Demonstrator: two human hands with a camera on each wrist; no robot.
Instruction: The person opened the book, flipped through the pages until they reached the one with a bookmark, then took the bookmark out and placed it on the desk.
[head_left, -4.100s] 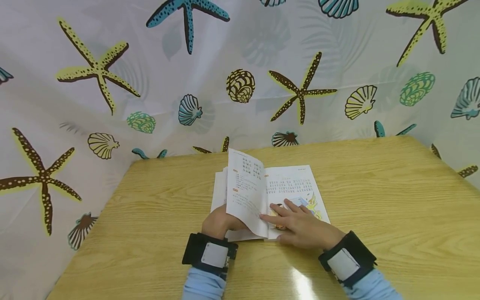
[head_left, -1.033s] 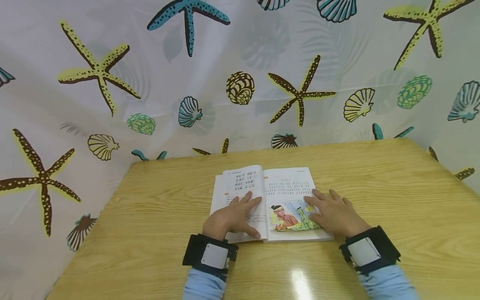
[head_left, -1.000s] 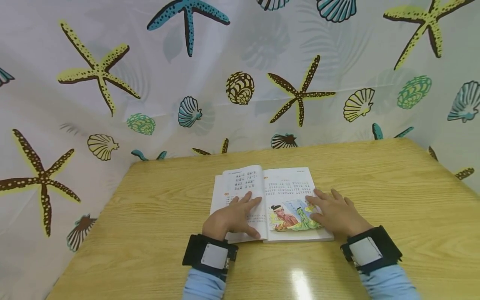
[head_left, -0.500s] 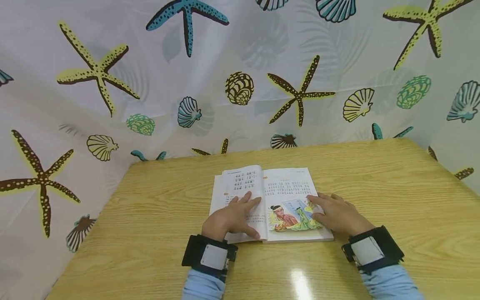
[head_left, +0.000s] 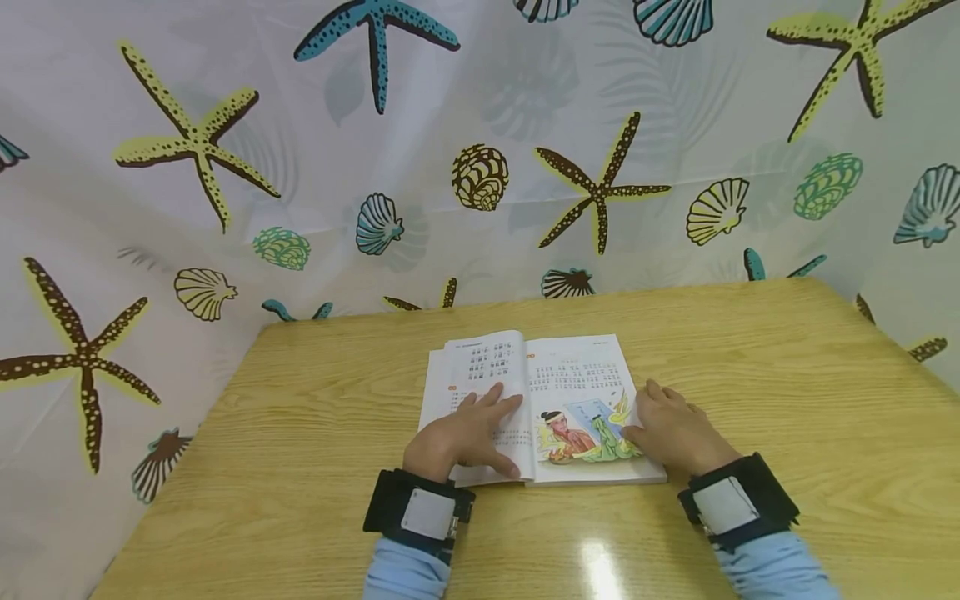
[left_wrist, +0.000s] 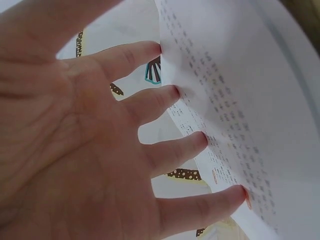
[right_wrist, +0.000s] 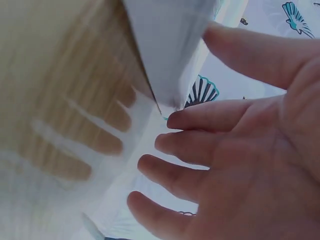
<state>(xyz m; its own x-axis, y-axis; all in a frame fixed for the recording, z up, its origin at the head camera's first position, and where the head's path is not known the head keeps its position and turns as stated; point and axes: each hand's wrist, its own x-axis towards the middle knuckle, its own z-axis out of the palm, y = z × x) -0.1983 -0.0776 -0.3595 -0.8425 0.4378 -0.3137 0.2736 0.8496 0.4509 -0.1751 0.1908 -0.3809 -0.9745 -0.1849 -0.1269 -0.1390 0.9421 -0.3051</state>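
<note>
On the table lies a book (head_left: 573, 375), spread wide, with printed text on both pages and a coloured picture (head_left: 581, 437) low on the right page. My left hand (head_left: 461, 437) rests on the left page, fingers spread; in the left wrist view its straight fingertips (left_wrist: 202, 140) press against the printed paper. At the book's right edge is my right hand (head_left: 678, 429), with its thumb over the page beside the picture. The right wrist view has the thumb tip (right_wrist: 212, 35) at the paper and the index fingertip right by the book's edge, a gap between them.
The wooden table (head_left: 322, 433) extends around the book on all sides. Behind it hangs a white cloth (head_left: 420, 158) printed with starfish and shells. Black straps (head_left: 738, 500) with pale plates circle both wrists.
A raised page in the earliest frame now lies flat on the left under my left hand. My right hand has gone from the page to the right edge, its fingers drawing in lately.
</note>
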